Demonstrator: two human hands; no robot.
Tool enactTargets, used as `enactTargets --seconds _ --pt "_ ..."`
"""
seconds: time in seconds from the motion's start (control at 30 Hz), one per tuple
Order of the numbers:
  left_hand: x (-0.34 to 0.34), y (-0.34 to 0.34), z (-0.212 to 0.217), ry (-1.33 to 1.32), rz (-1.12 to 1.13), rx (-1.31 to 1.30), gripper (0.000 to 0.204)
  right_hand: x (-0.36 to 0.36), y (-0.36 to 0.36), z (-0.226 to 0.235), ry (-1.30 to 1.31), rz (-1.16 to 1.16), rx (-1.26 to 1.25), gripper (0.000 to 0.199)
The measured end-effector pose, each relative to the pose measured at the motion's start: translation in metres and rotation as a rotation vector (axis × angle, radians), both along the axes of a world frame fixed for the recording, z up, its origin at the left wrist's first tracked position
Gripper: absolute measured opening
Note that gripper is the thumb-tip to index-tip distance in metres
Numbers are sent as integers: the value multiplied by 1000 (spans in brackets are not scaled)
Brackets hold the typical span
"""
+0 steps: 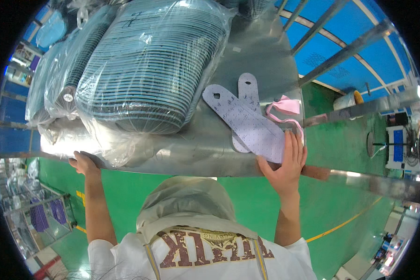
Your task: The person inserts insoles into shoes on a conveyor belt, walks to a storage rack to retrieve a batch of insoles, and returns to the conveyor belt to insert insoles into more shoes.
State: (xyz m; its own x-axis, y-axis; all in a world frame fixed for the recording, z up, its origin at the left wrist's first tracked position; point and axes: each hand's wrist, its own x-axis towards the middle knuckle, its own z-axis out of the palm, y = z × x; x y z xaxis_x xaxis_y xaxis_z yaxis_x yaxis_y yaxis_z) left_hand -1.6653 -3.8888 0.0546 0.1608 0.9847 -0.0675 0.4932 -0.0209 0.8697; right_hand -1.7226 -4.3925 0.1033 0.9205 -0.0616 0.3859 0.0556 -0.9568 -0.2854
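Grey metal bench, green floor; two flat lilac perforated strips are lying crossed by the bench's near-right corner. Right hand is resting there, thumb and fingers apart; left hand, I can't tell. Sideways pushing could be snagging the curling pink ribbon.

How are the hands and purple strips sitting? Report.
Left hand at table edge. Right hand by near end of overlapping purple strips. Pink ribbon alongside.
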Motion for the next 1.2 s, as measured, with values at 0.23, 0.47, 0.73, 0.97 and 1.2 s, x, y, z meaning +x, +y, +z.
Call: enactTargets --seconds 0.23,0.47,0.73,0.97,1.2 --pt "-3 -3 3 139 -7 120 78 2 3 -6 59 -48 -1 84" --pt "-1 13 1 154 -19 148 77 3 6 -5 18 -60 4 84" --pt "2 19 -8 76 29 136 70 0 5 -7 -5 -61 17 86" --pt "-5 58 -28 106 -19 188 82 -3 2 -6 8 -50 42 87" --pt "-7 40 -31 -198 -143 128 73 -4 -2 -9 -53 -56 125 82"
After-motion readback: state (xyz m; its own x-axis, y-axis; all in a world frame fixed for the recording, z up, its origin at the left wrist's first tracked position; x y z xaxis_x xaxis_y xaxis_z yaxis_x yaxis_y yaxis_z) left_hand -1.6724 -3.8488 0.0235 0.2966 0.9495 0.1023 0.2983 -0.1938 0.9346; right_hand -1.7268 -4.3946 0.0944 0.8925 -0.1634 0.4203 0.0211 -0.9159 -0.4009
